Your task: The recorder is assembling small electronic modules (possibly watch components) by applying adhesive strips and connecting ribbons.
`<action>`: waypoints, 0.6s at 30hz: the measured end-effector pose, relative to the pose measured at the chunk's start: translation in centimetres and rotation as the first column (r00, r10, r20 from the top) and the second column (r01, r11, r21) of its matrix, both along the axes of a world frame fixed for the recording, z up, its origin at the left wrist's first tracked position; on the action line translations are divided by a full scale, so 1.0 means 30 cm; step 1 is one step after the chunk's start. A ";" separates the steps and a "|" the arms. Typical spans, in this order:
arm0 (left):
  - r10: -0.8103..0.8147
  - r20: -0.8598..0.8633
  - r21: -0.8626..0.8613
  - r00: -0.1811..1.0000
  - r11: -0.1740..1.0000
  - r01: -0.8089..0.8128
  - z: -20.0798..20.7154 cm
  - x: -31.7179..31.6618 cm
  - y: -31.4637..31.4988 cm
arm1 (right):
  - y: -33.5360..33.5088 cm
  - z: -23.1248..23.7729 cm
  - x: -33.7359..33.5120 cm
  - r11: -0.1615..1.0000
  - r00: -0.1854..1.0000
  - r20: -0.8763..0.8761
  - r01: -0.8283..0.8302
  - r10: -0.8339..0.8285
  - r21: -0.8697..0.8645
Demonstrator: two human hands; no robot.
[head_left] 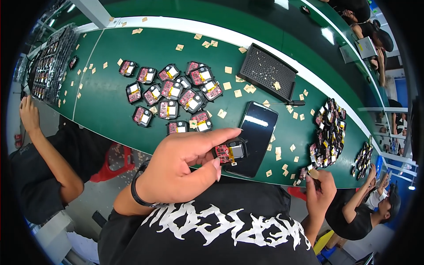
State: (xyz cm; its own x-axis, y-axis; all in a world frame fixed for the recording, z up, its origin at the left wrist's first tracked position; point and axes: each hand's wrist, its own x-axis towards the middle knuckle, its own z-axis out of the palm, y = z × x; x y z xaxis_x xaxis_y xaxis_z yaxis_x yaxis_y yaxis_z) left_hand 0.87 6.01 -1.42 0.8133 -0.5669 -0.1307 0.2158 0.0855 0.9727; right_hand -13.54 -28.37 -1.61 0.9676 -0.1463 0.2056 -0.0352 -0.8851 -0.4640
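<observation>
My left hand (176, 161) is closed around the edge of a small black watch-like housing (232, 152), whose inside shows a red circuit board, a silvery block and yellow tape. The housing is held above the near end of a black phone (256, 132) lying on the table. Farther right, at the table's near edge, my right hand (322, 187) pinches a small tan paper piece (313, 173) between thumb and finger. Beside those fingertips is the near end of a heap of similar housings (329, 132). More open housings (171, 89) lie spread left of the phone.
Behind the phone stands a black perforated tray (267, 70), with a screwdriver (298, 103) near it. Tan paper squares (227, 85) are scattered over the green table (106, 44). Stacked clear trays (53, 62) stand at far left. Co-workers sit on both sides.
</observation>
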 end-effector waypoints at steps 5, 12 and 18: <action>-0.068 0.215 0.139 0.974 0.990 0.039 0.006 0.004 0.039 | 0.037 0.004 0.030 0.991 0.991 0.019 -0.129 0.130 -0.019; -0.036 0.357 0.142 0.933 0.990 -0.016 -0.003 -0.008 0.059 | 0.115 0.030 0.091 0.942 0.935 0.113 -0.334 0.336 -0.031; -0.053 0.450 0.181 0.892 0.983 -0.033 0.028 -0.009 0.066 | 0.231 0.096 0.192 0.810 0.781 0.215 -0.567 0.586 -0.148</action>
